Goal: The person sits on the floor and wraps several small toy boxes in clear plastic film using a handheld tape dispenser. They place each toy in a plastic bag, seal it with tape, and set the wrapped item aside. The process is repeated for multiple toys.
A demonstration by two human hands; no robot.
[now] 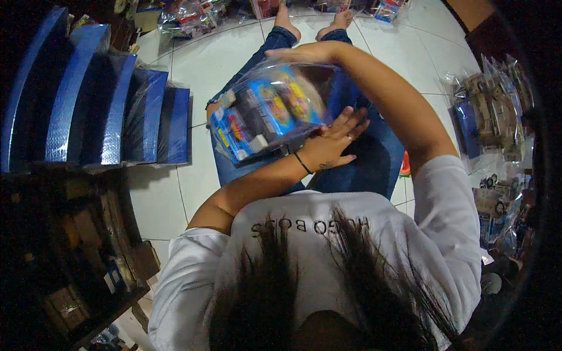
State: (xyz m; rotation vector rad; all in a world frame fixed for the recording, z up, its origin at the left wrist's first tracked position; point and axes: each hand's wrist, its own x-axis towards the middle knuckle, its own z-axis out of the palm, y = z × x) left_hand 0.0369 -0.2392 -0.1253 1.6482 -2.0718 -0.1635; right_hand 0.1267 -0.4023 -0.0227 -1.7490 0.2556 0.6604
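Note:
A clear plastic bag with bright blue and yellow printed packs (270,108) inside lies tilted over my lap, blurred by motion. My left hand (335,141), with a black band at the wrist, is at the bag's near right corner, its fingers spread. Its forearm passes just below the bag's near edge. My right arm curves around the far side, and my right hand (305,54) rests flat along the bag's far edge with fingers stretched out to the left. The thumb of that hand is hidden. Dark blue jeans (363,161) show under the bag.
Several tall blue boxes (120,111) in plastic stand in a row at left. Below them is a dark wooden shelf (111,234). Bagged wooden toy vehicles (492,111) are stacked at right. More bagged goods (190,20) lie beyond my feet on the white tiled floor (158,202).

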